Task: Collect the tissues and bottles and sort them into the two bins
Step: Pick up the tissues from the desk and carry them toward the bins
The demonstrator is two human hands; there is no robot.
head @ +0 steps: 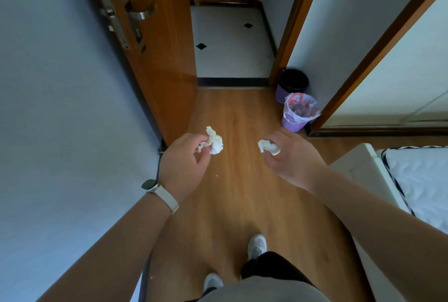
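tissues [214, 141] pinched in both hands, bins [299, 114] ahead against the right wall.

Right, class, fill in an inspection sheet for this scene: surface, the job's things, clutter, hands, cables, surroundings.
Surface: wooden floor; tiled floor beyond the doorway.
Job's things: left tissue and right tissue, both crumpled and held above the floor; black-lined bin and white-bagged bin side by side at the right wall; no loose bottles seen.
Clutter: white speck on the floor.
Hands: left hand pinches the left tissue; right hand grips the right tissue.
Cables: dark strip at the left wall's foot; cable or skirting, cannot tell.
Surroundings: open wooden door; mattress at right.
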